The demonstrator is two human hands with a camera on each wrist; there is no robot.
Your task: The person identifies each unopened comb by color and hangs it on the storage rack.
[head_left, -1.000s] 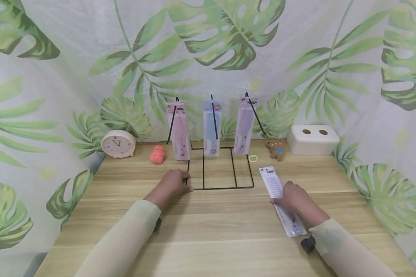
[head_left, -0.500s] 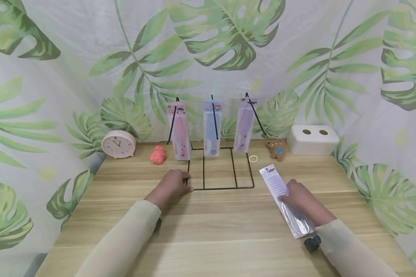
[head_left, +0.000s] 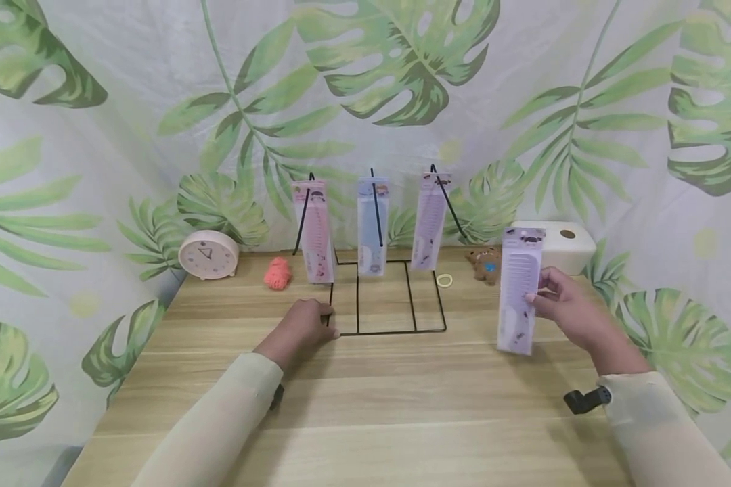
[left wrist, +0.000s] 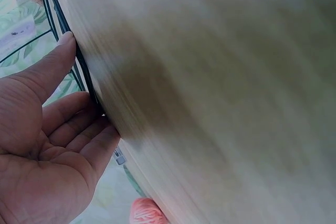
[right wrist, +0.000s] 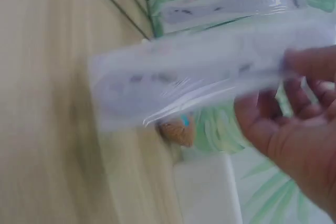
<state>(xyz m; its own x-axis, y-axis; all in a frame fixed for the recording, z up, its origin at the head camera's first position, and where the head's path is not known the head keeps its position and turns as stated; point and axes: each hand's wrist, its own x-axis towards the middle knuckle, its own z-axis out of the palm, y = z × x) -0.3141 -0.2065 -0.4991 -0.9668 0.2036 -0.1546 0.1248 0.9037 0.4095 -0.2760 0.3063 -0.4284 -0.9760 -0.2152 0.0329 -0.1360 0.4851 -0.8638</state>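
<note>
My right hand (head_left: 563,308) pinches a packaged lilac comb (head_left: 518,289) by its right edge and holds it upright above the table, right of the rack; the right wrist view shows the same packaged comb (right wrist: 210,77) blurred, between thumb and fingers. A black wire display rack (head_left: 385,297) stands mid-table with three packaged combs hung on its hooks: pink (head_left: 314,228), blue (head_left: 372,223) and lilac (head_left: 430,219). My left hand (head_left: 306,323) rests at the rack's front left corner, fingers curled against the wire base (left wrist: 79,66).
A pink clock (head_left: 208,253) and an orange knitted ball (head_left: 277,272) sit at the back left. A yellow hair ring (head_left: 444,279), a small bear toy (head_left: 486,262) and a white two-hole box (head_left: 563,245) sit at the back right. A leaf-print curtain surrounds the table.
My right hand lifted the lilac comb package off the table and turned it upright, moving it up and back toward the rack. The left hand stayed at the rack's corner.
</note>
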